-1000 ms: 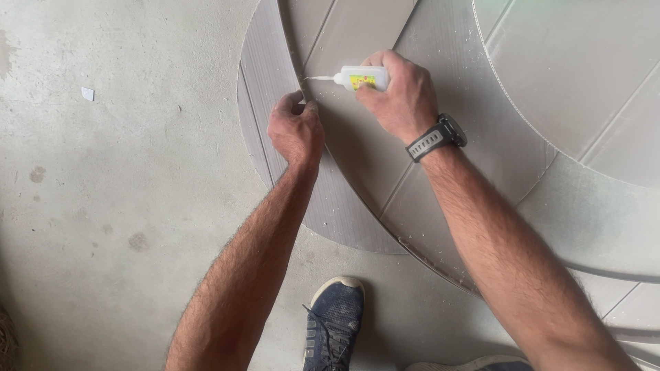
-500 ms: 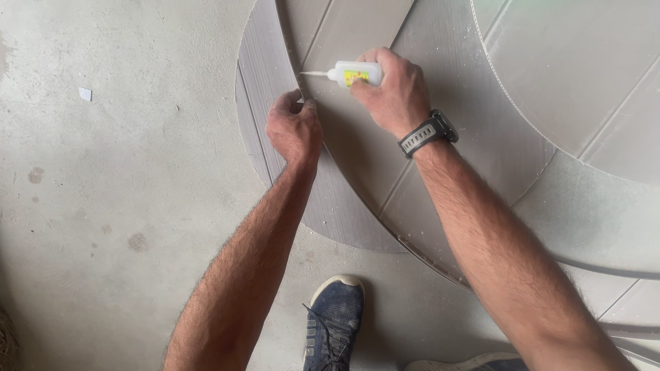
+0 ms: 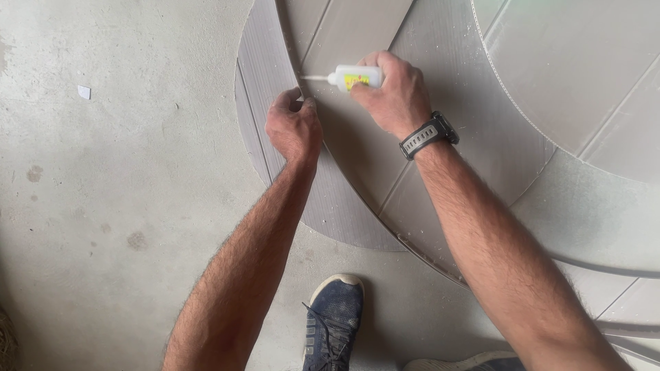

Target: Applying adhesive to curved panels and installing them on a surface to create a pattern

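The right hand [image 3: 388,93] holds a small white glue bottle [image 3: 354,79] with a yellow label. Its fingers are wrapped tight around the bottle, so it can be squeezed. The thin nozzle points left and its tip sits right at the curved edge of the big grey panel [image 3: 357,158], where two layers meet.

The left hand [image 3: 294,129] is just left of the bottle's nozzle. Its fingers are curled in and pinch the thin edge strip [image 3: 285,41] of the panel, it seems to keep the strip pressed close while the glue tip works beside it. I cannot see clearly if the fingertips are lifting the strip or pushing it down.

A grey and black watch [image 3: 430,135] sits on the right wrist, below the bottle. The panel lies flat on the concrete floor [image 3: 124,192]. Another grey panel [image 3: 584,75] lies partly on top, far to the right of the bottle. A blue shoe [image 3: 333,319] stands on the floor well below the bottle. A tiny white scrap [image 3: 84,91] lies far to the left
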